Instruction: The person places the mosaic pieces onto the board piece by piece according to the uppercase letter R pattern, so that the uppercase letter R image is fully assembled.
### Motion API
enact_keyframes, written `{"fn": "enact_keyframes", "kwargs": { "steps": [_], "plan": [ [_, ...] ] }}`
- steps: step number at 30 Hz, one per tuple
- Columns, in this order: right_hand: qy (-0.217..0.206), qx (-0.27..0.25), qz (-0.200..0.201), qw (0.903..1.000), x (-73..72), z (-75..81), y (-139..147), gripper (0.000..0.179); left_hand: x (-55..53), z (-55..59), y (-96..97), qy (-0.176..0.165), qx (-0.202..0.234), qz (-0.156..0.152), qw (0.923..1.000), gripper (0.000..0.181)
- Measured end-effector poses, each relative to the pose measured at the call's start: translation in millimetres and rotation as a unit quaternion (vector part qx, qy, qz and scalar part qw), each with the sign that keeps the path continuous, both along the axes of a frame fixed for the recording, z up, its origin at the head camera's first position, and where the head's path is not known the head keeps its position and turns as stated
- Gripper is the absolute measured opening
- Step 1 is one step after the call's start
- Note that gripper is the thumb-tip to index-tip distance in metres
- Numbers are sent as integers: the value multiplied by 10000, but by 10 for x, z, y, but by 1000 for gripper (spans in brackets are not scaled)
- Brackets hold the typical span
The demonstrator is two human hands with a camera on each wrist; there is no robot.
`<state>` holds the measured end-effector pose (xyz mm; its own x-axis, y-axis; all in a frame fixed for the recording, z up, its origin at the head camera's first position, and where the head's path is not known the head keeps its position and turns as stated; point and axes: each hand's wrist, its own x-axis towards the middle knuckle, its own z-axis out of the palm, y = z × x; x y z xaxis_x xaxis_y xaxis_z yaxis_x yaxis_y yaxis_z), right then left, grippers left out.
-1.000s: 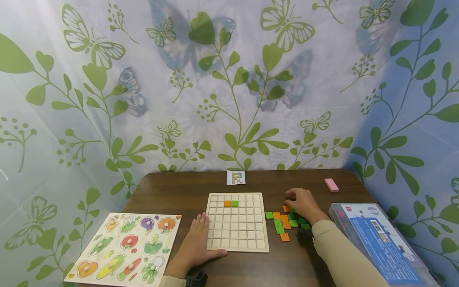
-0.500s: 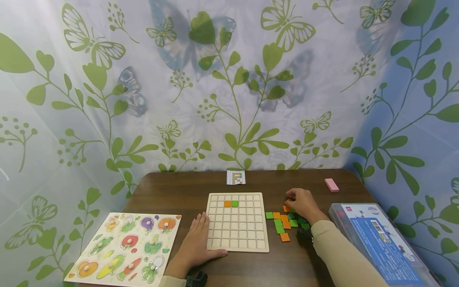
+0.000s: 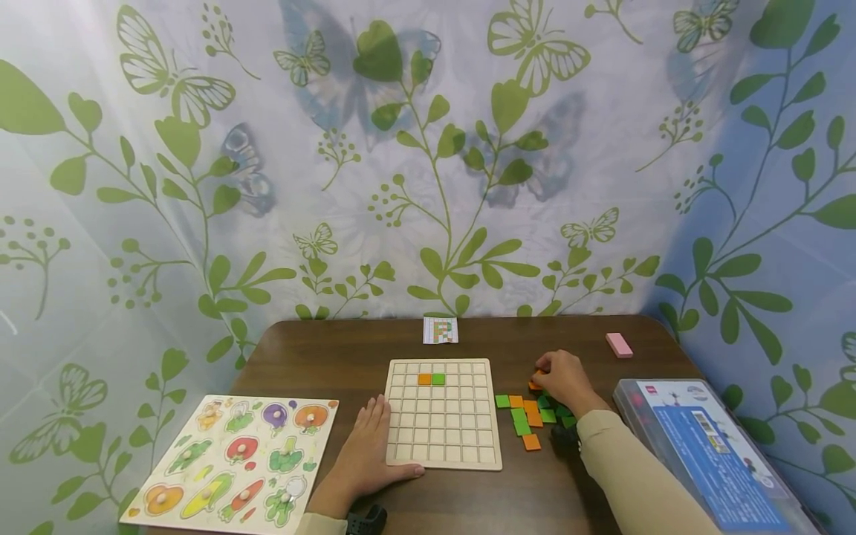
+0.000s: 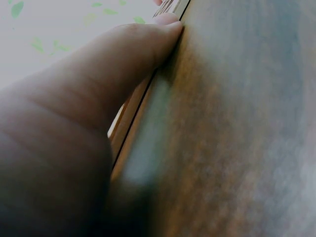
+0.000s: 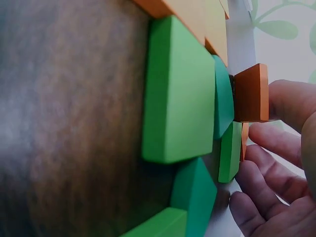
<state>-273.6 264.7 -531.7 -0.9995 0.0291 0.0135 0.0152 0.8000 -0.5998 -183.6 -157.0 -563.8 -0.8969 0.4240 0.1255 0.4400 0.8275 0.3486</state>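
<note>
In the head view, a pale wooden grid board (image 3: 441, 416) lies mid-table, with an orange tile (image 3: 424, 380) and a green tile (image 3: 438, 380) side by side in its upper part. Along the board's left edge rests my left hand (image 3: 364, 449), fingers straight and thumb stretched by the near corner. To the right of the board, my right hand (image 3: 565, 377) pinches an orange square tile (image 5: 251, 94) at the far side of a loose tile group. The right wrist view shows this tile tilted up against the thumb, with green tiles (image 5: 185, 94) closer to the camera.
Several orange and green tiles (image 3: 521, 427) lie between board and right forearm. A small patterned card (image 3: 441, 331) is behind the board. At left lies a vegetable knob puzzle (image 3: 234, 461); at right are a pink block (image 3: 618, 345) and a clear plastic case (image 3: 709, 446).
My right fingers have closed on an orange tile at the far side of the group and tipped it up. The left hand and the board have stayed in place.
</note>
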Motion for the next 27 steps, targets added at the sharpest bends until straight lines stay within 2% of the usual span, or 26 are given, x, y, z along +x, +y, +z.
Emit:
{"fn": "enact_keyframes", "kwargs": {
  "steps": [8,27],
  "plan": [
    [97,57,80,9999,22,12,-8,19,5,0,-3,37,-18,3,10000,137],
    [-29,55,38,10000,25,23,-37,16,12,24,0,-3,-4,0,10000,137]
  ]
}}
